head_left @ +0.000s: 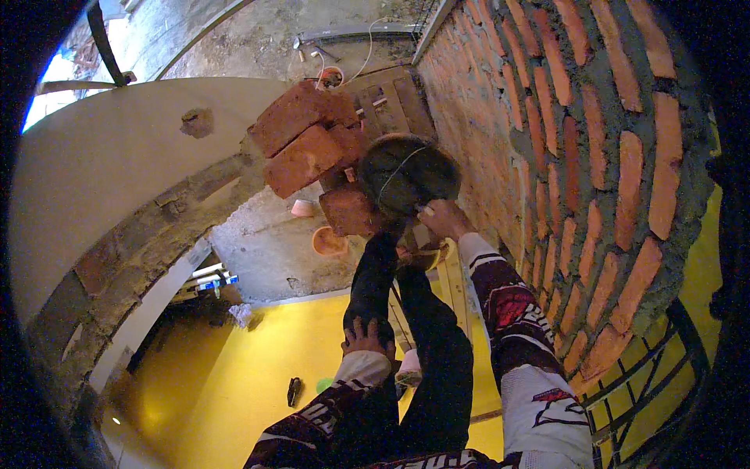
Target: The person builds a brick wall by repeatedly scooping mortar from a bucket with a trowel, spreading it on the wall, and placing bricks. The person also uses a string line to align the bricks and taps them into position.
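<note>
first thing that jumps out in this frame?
The red brick wall with grey mortar fills the right side. At centre, a stack of loose red bricks sits above a dark round pan, whose rim the right hand grips. The left hand rests lower on a dark trouser leg, over the yellow floor.

The dark pan (408, 176) hides the right hand's fingers (434, 211).
</note>
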### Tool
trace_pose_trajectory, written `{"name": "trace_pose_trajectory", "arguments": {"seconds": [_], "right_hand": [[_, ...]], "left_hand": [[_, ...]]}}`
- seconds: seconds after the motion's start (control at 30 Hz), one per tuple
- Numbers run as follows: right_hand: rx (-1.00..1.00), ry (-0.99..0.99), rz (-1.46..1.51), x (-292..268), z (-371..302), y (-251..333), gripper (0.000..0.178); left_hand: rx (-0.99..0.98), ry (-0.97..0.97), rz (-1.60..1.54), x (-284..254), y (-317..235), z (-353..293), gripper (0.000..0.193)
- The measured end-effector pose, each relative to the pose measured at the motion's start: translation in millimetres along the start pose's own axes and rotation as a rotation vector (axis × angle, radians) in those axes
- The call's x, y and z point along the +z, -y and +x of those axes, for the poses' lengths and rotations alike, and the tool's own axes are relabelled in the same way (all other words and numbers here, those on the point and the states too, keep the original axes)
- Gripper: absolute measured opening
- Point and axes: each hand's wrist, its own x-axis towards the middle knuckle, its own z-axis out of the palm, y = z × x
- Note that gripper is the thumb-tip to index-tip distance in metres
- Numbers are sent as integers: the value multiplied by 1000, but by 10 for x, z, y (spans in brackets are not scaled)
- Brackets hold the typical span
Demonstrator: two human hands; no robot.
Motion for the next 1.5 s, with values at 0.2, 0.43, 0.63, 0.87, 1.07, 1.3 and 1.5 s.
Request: {"name": "trace_pose_trajectory", "arguments": {"seconds": [0.2,0.43,0.63,0.87,1.07,1.3,1.5], "right_hand": [[-89,-37,127,-77,-138,-68,42],[-321,-136,-46,-317,-605,-111,33],[-275,-122,123,-629,-1360,-184,29],[-19,-259,327,-1540,-2945,120,28],[119,-749,328,-2214,-4369,208,26],[313,-1204,-251,-2095,-4881,-87,38],[599,-1247,-58,-1597,-5166,-146,45]], "left_hand": [[1,49,-27,-183,-12,-3,75],[-9,79,11,-150,27,48,78],[51,72,-29,-34,154,270,76],[207,35,139,-494,-49,189,69],[322,-7,132,-697,-147,207,67],[396,-35,98,-685,-77,369,65],[434,-41,61,-754,19,343,63]]}}
